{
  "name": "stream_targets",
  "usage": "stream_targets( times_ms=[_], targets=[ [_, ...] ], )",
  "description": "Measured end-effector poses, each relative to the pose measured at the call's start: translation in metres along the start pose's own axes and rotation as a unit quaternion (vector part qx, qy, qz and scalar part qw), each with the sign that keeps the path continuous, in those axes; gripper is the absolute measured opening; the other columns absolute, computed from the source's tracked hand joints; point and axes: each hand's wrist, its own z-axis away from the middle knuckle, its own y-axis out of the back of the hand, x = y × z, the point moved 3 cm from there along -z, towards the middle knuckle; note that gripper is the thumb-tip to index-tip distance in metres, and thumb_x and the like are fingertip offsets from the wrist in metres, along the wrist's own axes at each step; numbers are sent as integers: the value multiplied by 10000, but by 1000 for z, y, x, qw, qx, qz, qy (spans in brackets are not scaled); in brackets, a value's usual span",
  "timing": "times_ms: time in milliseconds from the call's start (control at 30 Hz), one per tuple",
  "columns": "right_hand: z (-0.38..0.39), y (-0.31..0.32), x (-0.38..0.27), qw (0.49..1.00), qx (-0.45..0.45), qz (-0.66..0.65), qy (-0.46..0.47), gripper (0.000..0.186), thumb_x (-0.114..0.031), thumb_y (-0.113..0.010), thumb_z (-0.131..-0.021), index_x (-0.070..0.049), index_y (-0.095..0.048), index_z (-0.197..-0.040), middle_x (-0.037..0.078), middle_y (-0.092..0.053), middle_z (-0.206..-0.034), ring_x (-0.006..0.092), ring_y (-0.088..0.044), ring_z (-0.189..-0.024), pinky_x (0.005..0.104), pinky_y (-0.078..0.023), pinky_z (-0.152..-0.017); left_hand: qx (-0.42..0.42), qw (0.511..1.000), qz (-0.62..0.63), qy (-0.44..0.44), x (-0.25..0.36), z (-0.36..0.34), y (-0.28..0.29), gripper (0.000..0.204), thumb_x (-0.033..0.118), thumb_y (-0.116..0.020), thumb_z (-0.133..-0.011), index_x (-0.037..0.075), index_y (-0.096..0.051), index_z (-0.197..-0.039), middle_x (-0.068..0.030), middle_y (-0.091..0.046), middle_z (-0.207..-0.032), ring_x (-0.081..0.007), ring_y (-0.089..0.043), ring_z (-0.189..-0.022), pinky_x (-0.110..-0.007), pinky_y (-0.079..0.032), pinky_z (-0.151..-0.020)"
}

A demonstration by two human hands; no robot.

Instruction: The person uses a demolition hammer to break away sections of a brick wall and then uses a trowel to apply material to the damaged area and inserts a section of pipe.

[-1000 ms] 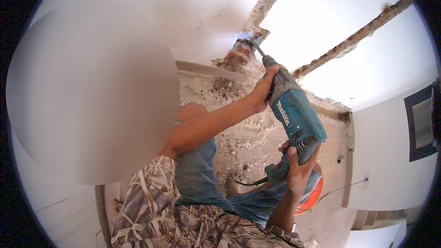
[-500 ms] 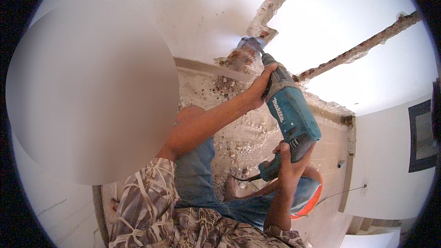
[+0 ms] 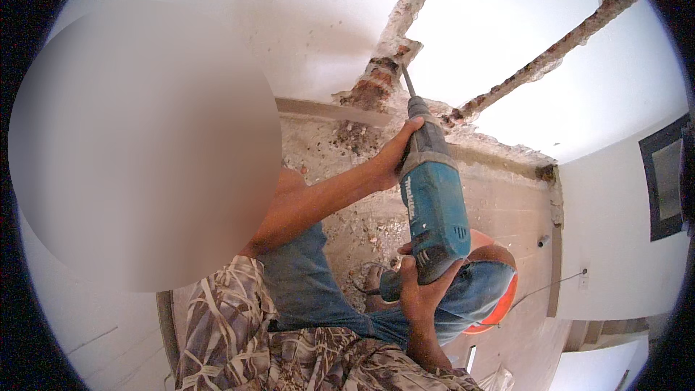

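Note:
I hold a teal and black rotary hammer drill (image 3: pixel 436 203). My left hand (image 3: pixel 397 148) is closed round the front of its body, behind the grey chuck. My right hand (image 3: pixel 423 282) is closed on the rear handle at the lower end. The long metal bit (image 3: pixel 408 81) points away from me toward a rough chipped channel (image 3: pixel 373 88) in the white wall, where broken reddish brick shows; its tip is at or very near the broken edge. A black cord curves from the handle.
Rubble (image 3: pixel 352 137) covers the floor along the wall's foot. An orange bucket (image 3: pixel 502 311) sits behind my denim-clad leg (image 3: pixel 478 289). A second long groove (image 3: pixel 550 58) runs at upper right, and a dark frame (image 3: pixel 659 181) hangs right. A round blur hides much of the left.
The drill's rear end has swung down and to the left, so it points more straight ahead. Both hands have moved down and left with it, still gripping.

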Motion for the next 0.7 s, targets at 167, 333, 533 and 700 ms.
stream_targets(
  times_ms=[167,333,533,700],
  targets=[
    [-8,-7,8,995,8,56,-79,1025,-169,-779,-759,7,-95,-1502,237,-294,-1447,352,-324,-1353,438,-252,-1132,-17,1000,4,-3,11,-4,4,717,631,-601,-862,80,-491,-1308,-108,-590,-1209,-250,-595,-1118,-418,-482,-1008],
    [-30,-29,-26,996,-23,89,19,996,-163,-777,-759,1,-132,-1499,229,-314,-1441,344,-349,-1338,434,-272,-1123,-20,1000,14,8,23,-16,21,747,651,-604,-845,75,-494,-1309,-125,-601,-1191,-260,-609,-1100,-431,-487,-1002],
    [-35,-23,-21,998,5,42,-54,1003,-167,-792,-748,26,-152,-1495,245,-323,-1447,356,-326,-1363,435,-246,-1140,24,1000,0,-11,30,-12,10,758,664,-581,-851,56,-494,-1296,-144,-608,-1172,-273,-618,-1082,-433,-491,-996],
    [-45,-6,-24,993,47,50,-94,1046,-222,-802,-773,79,-115,-1503,273,-274,-1511,359,-284,-1406,418,-226,-1151,-22,998,10,-55,31,-25,1,744,665,-556,-865,50,-489,-1279,-157,-609,-1169,-285,-618,-1078,-432,-488,-997]
  ],
)
